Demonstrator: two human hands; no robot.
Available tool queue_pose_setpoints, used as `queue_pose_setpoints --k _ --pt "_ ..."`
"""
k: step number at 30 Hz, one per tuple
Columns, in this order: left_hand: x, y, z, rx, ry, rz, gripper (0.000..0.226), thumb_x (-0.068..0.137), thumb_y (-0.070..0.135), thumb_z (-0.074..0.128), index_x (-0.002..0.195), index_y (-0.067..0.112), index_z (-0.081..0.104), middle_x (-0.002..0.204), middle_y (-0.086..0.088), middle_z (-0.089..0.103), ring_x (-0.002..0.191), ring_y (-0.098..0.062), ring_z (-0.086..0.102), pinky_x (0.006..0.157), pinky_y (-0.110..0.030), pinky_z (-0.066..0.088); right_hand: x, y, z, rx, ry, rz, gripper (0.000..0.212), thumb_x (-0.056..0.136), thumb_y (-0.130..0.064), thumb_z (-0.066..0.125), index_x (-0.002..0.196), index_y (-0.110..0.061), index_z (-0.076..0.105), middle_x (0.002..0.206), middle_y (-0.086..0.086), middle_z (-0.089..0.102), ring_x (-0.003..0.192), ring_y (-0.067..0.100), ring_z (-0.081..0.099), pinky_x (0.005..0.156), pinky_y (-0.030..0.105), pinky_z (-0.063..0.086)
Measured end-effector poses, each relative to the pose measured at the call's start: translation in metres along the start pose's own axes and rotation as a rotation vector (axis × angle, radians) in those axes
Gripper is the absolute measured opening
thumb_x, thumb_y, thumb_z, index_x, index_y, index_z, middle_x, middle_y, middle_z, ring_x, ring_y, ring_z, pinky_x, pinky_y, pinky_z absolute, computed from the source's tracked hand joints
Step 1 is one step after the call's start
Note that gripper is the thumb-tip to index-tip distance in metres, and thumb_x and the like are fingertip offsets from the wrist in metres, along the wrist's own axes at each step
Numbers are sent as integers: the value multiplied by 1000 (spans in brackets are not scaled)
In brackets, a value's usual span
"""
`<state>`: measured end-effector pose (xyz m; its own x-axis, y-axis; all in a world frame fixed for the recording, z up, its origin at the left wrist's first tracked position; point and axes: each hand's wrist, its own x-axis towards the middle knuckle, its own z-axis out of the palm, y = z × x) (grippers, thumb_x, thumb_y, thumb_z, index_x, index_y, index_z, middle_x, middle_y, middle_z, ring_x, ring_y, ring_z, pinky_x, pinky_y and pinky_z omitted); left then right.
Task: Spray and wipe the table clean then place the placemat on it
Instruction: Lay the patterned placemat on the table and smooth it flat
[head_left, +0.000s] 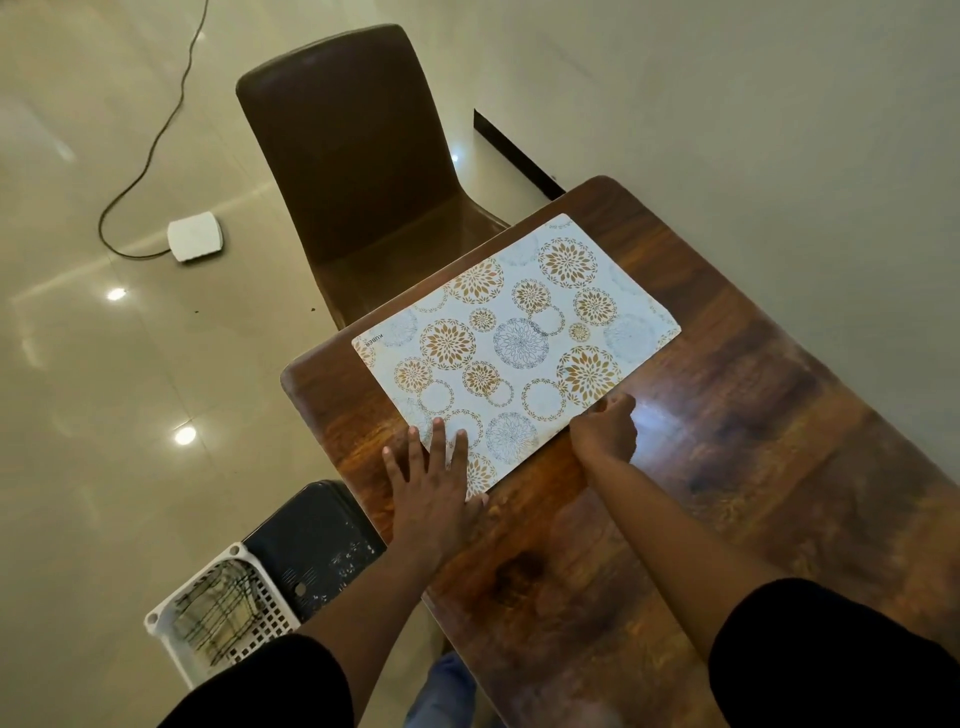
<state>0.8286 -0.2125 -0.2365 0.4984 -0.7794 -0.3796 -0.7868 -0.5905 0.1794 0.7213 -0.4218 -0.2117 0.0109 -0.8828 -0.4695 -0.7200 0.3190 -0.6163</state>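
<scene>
Floor, far left: white box-shaped device (196, 236) with a dark cable (150, 150) running off toward the top edge. Lower left: white perforated basket (171, 623) holding folded cloth, just beside a dark plastic stool (317, 540) that stands against the tabletop's near-left side.

Brown chair (353, 156) pushed up to the far-left edge of the tabletop (727, 467); wood grain, glossy, with a light glare near centre.

Placemat (514, 353): white, gold and grey floral circles, lying flat on the tabletop's left end, skewed to the table edge, long side running away from the viewer.

Left hand (434, 483): palm down, fingers straight and spread. It lies on the near-left corner of the placemat; outer fingers spill onto bare wood. Holds nothing.

Right hand (605, 428): at the near long edge of the placemat, toward its right end. Fingers curled, tips touching the edge; whether they pinch it cannot be told. Both forearms bare, dark sleeves at the bottom of frame.
</scene>
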Motion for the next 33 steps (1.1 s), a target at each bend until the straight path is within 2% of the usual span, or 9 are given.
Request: queue_pose_setpoints --k 2,6,10,15,21,27,33 --pt "0 -1 1 16 -12 9 94 103 74 32 171 24 -11 175 -14 -26 160 -46 -24 123 -72 -16 5 7 -10 -202 19 -158 62 88 -15 69 143 -17 40 138 14 48 115 36 57 80 38 49" --pt "3 -7 7 50 8 48 106 93 85 20 171 19 -5 175 -18 -22 160 -43 -23 124 -70 -16 25 18 -27 -637 -54 -441 82 85 -30 73 155 -22 32 163 11 23 145 38 27 106 52 42" --pt "5 -8 8 41 -23 54 111 96 81 39 169 20 -17 171 -17 -33 158 -39 -31 126 -67 -17 50 16 -41 -788 -207 -529 97 87 -52 71 163 -28 16 172 2 6 155 36 11 115 59 32" --pt "3 -6 8 16 -10 52 113 97 78 46 169 17 -16 171 -17 -32 158 -39 -30 127 -64 -17 68 11 -55 -940 -288 -574 107 85 -73 63 165 -28 7 173 -1 -3 155 36 5 115 57 32" --pt "5 -5 3 1 -22 43 115 95 79 48 168 19 -19 171 -16 -34 159 -38 -31 126 -63 -20 67 9 -55 -955 -305 -574 109 85 -74 62 165 -28 5 173 -1 -6 155 37 4 117 57 33" --pt "7 -1 -3 23 -72 20 119 94 78 50 167 19 -22 171 -16 -35 159 -38 -30 128 -64 -15 67 0 -55 -1006 -312 -572 112 83 -76 63 165 -29 3 173 -1 -6 154 39 9 114 58 34" --pt "8 -3 -3 -14 -79 6 121 93 80 51 166 22 -26 169 -11 -38 159 -36 -31 125 -64 -19 65 -4 -55 -1058 -290 -576 113 82 -76 64 165 -27 6 173 3 -1 152 41 15 113 57 34"
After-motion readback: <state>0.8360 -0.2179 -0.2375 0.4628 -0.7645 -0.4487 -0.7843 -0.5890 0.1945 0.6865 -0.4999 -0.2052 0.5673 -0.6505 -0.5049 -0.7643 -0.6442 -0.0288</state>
